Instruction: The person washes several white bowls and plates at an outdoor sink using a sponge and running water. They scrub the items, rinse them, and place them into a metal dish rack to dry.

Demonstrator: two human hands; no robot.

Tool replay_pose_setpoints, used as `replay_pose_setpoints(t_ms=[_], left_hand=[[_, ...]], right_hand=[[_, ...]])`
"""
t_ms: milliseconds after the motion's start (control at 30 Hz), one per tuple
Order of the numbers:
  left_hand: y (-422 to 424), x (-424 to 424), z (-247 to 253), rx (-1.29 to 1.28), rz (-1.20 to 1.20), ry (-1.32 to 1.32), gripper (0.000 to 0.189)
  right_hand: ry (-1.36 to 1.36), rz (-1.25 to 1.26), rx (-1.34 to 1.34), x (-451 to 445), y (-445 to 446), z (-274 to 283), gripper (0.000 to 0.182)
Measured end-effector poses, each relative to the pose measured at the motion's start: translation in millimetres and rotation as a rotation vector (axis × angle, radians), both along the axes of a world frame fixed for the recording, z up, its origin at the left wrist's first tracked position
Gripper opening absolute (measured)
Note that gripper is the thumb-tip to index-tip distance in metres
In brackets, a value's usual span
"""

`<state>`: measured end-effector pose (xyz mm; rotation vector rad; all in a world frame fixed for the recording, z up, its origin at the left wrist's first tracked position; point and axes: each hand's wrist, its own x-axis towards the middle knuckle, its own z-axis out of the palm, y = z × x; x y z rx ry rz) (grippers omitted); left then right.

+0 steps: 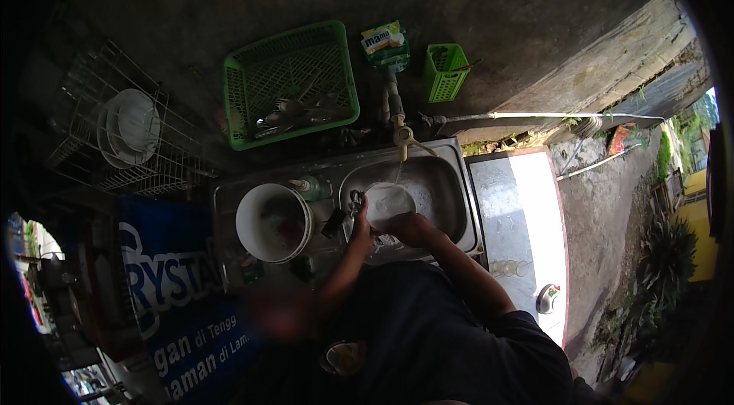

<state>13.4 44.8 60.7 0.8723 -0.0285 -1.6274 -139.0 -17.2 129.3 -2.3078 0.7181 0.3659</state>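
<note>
A white bowl is in the stainless steel sink, under a thin stream of water from the beige tap. My left hand holds the bowl at its left side. At the bowl's near rim, my right hand grips it, the fingers partly hidden. Shiny metal pieces, too small to name, show beside my left fingertips. Suds float on the water in the sink.
Left of the sink stand a white bucket and a bottle. Behind are a green plastic basket with cutlery, a soap pouch and a small green basket. A wire rack holds plates. Glasses stand on the right-hand table.
</note>
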Motion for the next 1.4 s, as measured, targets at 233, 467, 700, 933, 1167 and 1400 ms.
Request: replay_pose_setpoints(t_ms=[233, 467, 700, 933, 1167, 1400], left_hand=[[-5.2, -0.2, 0.7, 0.094, -0.057, -0.012, 0.065], [8.6, 10.6, -29.4, 0.086, -0.042, -0.074, 0.059], [-6.9, 1.3, -20.6, 0.076, -0.007, -0.036, 0.058], [-6.4, 7.3, -18.0, 0.153, -0.02, -0.038, 0.057], [-10.5, 5.0, -37.6, 0.03, -0.075, -0.001, 0.065], [-3.8, 7.5, -17.6, 0.025, -0.049, 0.0, 0.06]], right_hand=[[-0.411, 0.133, -0.538, -3.1, 4.9, -50.8, 0.034], [-0.403, -0.28, -0.3, -19.2, 1.0, -31.9, 0.052], [-0.473, 0.211, -0.535, 3.1, 7.3, -54.1, 0.04], [-0.255, -0.277, -0.147, -9.9, -7.5, -19.7, 0.038], [-0.383, -0.213, -0.206, 3.7, 1.8, -58.3, 0.035], [-0.396, -0.423, -0.213, 2.6, 0.8, -35.8, 0.039]])
